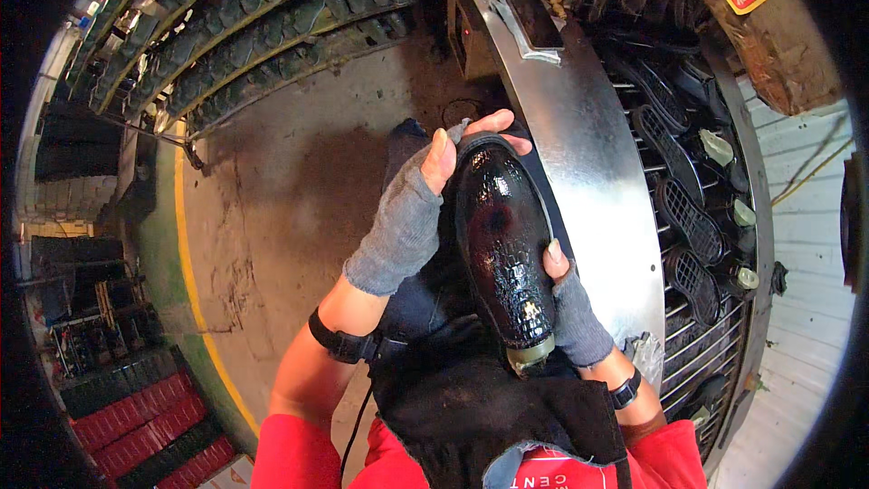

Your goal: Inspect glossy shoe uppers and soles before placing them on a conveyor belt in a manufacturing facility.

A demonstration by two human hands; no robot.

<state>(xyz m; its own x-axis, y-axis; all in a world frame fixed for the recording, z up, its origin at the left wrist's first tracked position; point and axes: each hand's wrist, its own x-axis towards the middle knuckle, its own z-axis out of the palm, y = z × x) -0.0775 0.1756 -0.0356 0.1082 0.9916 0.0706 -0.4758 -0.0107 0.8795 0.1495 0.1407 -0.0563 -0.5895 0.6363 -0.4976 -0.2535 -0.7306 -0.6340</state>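
A black shoe upper stretched on a last [502, 235] is held over my lap, its glossy, wet-looking underside facing up. Its rounded toe points away from me, and a pale greenish end of the last [531, 355] sticks out at the near end. My left hand [407, 208], in a grey fingerless glove, is closed around the toe, thumb on the left and fingertips over the far edge. On the right side my right hand [577, 308], gloved alike, grips it near the heel; the thumb shows along the edge while its other fingers are hidden underneath.
Close on my right runs a shiny metal bench edge [588, 172] with a phone [535, 22] on it. Beyond, a bar rack [701, 353] carries black soles [688, 217] and shoes on lasts. Shelves of shoes [272, 27] stand at the far left. A black apron [489, 407] covers my lap.
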